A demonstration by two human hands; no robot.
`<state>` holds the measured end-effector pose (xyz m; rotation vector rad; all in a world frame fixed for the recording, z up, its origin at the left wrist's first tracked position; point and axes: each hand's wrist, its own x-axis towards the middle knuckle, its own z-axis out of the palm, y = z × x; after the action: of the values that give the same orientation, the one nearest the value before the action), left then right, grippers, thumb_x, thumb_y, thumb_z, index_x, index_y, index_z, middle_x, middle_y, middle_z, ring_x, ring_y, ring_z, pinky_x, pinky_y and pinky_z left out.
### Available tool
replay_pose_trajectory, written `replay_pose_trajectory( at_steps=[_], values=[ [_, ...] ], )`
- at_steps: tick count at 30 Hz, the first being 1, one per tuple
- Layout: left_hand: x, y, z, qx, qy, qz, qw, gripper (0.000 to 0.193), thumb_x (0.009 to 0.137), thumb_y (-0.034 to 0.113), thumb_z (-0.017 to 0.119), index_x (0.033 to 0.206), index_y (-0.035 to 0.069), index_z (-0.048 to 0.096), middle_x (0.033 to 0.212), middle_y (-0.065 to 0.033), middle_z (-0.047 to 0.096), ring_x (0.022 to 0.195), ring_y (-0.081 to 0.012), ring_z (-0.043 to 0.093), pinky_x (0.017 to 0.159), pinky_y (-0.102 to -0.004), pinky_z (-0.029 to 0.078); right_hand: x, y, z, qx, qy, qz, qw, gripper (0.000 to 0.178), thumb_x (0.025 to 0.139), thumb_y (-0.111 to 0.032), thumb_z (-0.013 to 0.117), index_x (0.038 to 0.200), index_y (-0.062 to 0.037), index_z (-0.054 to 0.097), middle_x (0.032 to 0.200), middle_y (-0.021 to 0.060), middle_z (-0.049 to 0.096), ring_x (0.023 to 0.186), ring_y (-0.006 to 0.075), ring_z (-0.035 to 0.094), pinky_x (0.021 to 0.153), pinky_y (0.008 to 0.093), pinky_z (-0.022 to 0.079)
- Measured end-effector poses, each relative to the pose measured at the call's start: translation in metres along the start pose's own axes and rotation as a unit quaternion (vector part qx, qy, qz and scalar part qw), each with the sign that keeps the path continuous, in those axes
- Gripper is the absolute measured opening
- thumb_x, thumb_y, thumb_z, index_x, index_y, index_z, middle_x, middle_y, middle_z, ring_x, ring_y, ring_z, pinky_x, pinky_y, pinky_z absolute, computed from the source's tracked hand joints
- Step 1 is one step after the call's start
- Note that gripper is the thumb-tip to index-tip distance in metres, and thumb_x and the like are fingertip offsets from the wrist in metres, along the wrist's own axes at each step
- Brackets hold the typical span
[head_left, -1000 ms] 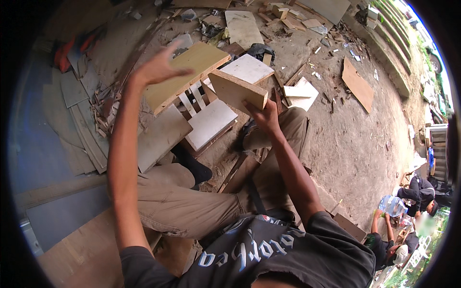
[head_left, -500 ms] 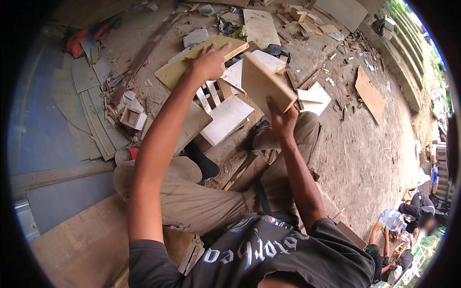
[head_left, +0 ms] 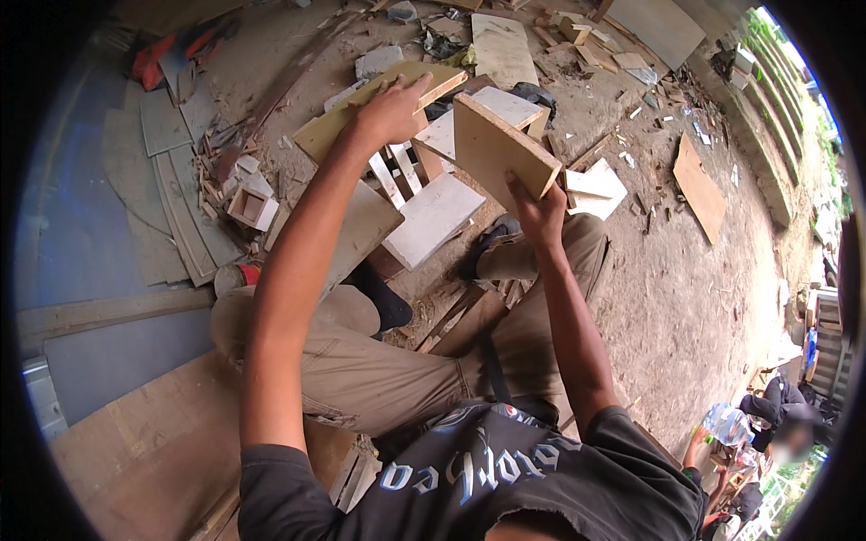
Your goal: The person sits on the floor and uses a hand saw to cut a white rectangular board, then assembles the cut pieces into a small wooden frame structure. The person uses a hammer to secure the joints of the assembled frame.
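Note:
My left hand [head_left: 394, 108] lies over the upper side of a yellowish wooden board [head_left: 338, 126], gripping it with fingers spread; the thumb is hidden. On the right, my right hand [head_left: 541, 212] grips a second wooden panel [head_left: 496, 153] by its lower corner, thumb on the broad face. That panel stands tilted, its rough cut edge turned up. Between and below the two boards are white slats [head_left: 388, 180] and a white-faced board [head_left: 435, 221]. Another white-topped piece [head_left: 501, 104] sits partly behind the panel.
A large plain board [head_left: 361, 230] lies by my left knee. Wood offcuts and a small wooden box [head_left: 253, 207] are at the left. A brown board [head_left: 699, 185] lies on the dirt floor at right. Other people, one near a clear plastic bottle [head_left: 726, 424], are at the lower right.
The panel in my right hand has turned slightly, its top edge now showing more. My left hand stays on its board. The whole view has shifted a little.

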<state>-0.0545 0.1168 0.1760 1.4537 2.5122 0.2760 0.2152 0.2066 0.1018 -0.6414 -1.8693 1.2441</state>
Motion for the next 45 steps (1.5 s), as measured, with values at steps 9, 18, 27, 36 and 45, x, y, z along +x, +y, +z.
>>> replay_pose_trajectory(
  at_steps=[9,18,27,36,45],
  values=[
    [-0.002,-0.012,-0.004,-0.038,-0.009,-0.004,0.999,0.095,0.073,-0.007,0.052,0.157,0.023,0.021,0.157,-0.0277,0.025,0.146,-0.0385,0.026,0.118,-0.0417,0.029,0.009,-0.011,0.005,-0.038,-0.063,-0.006,0.997,0.023,0.087,-0.012,0.074,0.104,0.0023,0.069,0.087,0.0127,0.074,0.079,0.0101,0.066,0.070,0.0290,0.053],
    [-0.008,0.004,-0.001,-0.024,-0.004,0.001,1.000,0.094,0.074,-0.004,0.055,0.157,0.027,0.023,0.157,-0.0271,0.024,0.146,-0.0429,0.024,0.118,-0.0433,0.029,0.032,-0.016,0.015,-0.078,-0.084,-0.024,0.993,0.027,0.086,-0.016,0.076,0.105,0.0015,0.068,0.086,0.0161,0.074,0.080,0.0162,0.071,0.069,0.0323,0.054],
    [-0.002,0.009,0.003,0.004,0.002,0.008,1.000,0.088,0.081,0.007,0.065,0.156,0.028,0.025,0.157,-0.0271,0.025,0.143,-0.0461,0.028,0.116,-0.0449,0.033,0.034,-0.011,0.018,-0.086,-0.046,-0.046,0.994,0.028,0.083,-0.016,0.078,0.101,0.0032,0.068,0.085,0.0189,0.073,0.079,0.0232,0.074,0.067,0.0330,0.055],
    [0.001,0.021,0.016,0.026,0.028,0.015,0.999,0.085,0.082,0.012,0.066,0.156,0.030,0.026,0.156,-0.0271,0.028,0.143,-0.0464,0.028,0.115,-0.0466,0.034,0.018,0.023,0.038,-0.061,0.036,-0.084,0.994,0.028,0.084,-0.017,0.078,0.103,0.0018,0.069,0.088,0.0183,0.074,0.083,0.0234,0.074,0.069,0.0330,0.055],
    [-0.008,0.019,0.005,0.010,-0.002,-0.005,1.000,0.082,0.084,0.010,0.062,0.155,0.030,0.027,0.157,-0.0246,0.027,0.144,-0.0460,0.026,0.117,-0.0468,0.032,0.035,0.027,0.035,-0.032,-0.016,-0.052,0.998,0.029,0.086,-0.018,0.077,0.102,0.0056,0.069,0.088,0.0130,0.075,0.082,0.0128,0.069,0.070,0.0286,0.054]
  ],
)
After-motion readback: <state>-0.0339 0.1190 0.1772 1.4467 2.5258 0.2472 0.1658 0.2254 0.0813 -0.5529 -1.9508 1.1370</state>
